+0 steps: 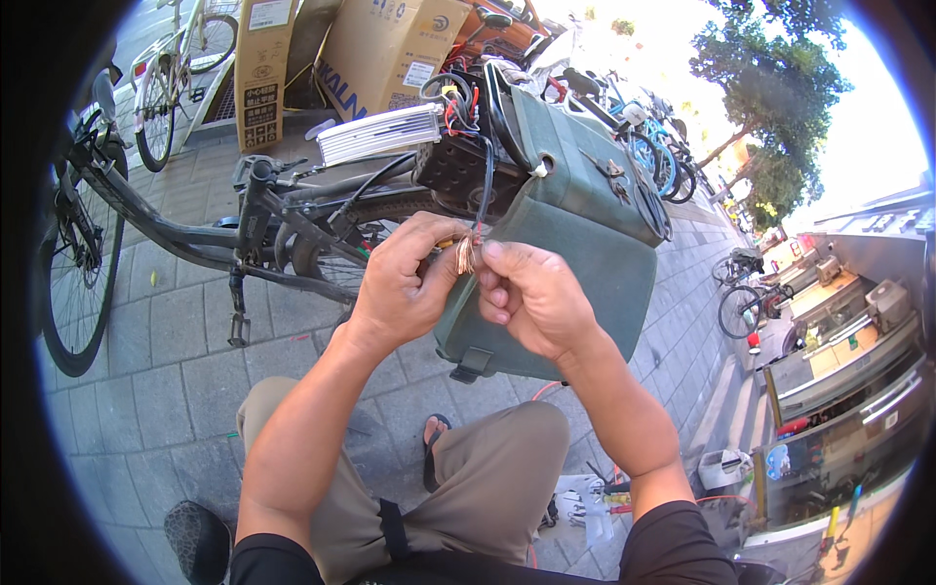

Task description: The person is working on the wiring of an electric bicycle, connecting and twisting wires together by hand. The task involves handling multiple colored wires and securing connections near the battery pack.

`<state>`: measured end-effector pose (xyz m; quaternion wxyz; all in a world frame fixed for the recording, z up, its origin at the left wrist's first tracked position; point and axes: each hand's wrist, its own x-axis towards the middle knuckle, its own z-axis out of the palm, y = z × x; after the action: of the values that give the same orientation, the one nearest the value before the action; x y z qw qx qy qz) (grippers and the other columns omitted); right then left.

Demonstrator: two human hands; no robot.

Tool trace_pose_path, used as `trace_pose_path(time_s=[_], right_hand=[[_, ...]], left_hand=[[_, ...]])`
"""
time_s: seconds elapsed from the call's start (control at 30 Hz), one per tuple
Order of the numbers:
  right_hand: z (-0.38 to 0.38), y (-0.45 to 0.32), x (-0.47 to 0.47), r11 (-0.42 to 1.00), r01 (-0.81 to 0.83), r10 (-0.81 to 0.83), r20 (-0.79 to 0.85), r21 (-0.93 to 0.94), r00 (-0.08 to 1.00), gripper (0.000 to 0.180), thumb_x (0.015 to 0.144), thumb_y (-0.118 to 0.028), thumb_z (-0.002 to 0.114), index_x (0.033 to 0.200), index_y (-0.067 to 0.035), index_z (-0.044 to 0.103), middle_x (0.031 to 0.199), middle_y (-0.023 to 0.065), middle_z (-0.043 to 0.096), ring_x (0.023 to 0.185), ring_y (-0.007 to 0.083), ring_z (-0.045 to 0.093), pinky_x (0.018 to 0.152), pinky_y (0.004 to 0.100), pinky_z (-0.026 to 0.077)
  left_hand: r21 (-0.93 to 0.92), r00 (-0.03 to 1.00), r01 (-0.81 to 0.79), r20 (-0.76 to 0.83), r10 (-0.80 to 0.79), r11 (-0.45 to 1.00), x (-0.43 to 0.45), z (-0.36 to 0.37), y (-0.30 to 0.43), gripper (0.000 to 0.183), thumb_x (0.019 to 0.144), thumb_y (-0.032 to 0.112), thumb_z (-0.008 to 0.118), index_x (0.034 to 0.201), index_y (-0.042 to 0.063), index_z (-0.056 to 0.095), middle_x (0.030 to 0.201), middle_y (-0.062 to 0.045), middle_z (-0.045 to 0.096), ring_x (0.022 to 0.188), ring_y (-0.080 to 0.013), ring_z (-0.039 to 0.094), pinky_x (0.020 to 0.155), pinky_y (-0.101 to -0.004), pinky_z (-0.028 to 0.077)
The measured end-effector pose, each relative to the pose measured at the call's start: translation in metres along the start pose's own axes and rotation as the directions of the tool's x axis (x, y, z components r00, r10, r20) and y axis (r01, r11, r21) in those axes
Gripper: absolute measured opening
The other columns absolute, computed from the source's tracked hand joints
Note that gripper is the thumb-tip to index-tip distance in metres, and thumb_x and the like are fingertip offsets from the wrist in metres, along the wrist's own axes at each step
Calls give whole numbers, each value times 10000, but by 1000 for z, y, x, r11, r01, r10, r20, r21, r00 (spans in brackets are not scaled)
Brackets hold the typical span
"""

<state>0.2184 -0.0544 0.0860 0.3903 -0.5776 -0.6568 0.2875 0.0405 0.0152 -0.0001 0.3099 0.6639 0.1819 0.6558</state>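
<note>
Bare copper strands (465, 254) fan out between my two hands at the end of a dark cable (485, 183). My left hand (402, 281) pinches at the strands from the left, thumb against forefinger. From the right, the thumb and forefinger of my right hand (537, 296) close on the strands near the cable end; the other fingers are curled. That cable hangs down from a finned aluminium controller box (380, 135) and loose red and black wires (462, 102) at the rear of a black bicycle (248, 212). A green saddlebag (563, 270) hangs behind my hands.
Cardboard boxes (387, 55) stand beyond the bicycle. Several parked bicycles (662, 157) line the far right. Tools lie on a pale sheet (585, 512) by my right knee, near an orange cord (724, 500). Glass-fronted cabinets (841, 424) stand at right. A patterned seat (196, 541) is lower left.
</note>
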Motion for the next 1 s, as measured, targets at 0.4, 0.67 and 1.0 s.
trace_pose_path(time_s=[0.4, 0.67, 1.0], right_hand=[[-14, -6, 19, 256, 675, -796, 245, -692, 554, 242, 872, -25, 831, 1093, 9, 737, 963, 113, 663, 822, 304, 671, 708, 417, 564], [15, 11, 12, 624, -258, 247, 128, 738, 961, 195, 1071, -175, 724, 1012, 6, 771, 837, 10, 644, 715, 88, 553, 599, 275, 427], [36, 10, 4, 913, 405, -400, -311, -51, 862, 159, 986, -28, 785, 1137, 22, 800, 979, 42, 711, 793, 93, 626, 717, 258, 515]], left_hand=[[-10, 992, 126, 23, -125, 992, -1, -1, 7, 196, 1014, 32, 741, 1208, 4, 747, 1081, -83, 726, 892, -147, 676, 711, -274, 536], [-12, 995, 98, -8, -98, 995, -5, 1, -3, 175, 1068, 106, 744, 1211, 6, 740, 1127, -78, 730, 953, -128, 680, 751, -270, 552], [-166, 942, 319, -55, -332, 933, -18, 0, -8, 222, 1077, 143, 751, 1241, -7, 747, 1035, -23, 751, 813, -25, 621, 645, -221, 503]])
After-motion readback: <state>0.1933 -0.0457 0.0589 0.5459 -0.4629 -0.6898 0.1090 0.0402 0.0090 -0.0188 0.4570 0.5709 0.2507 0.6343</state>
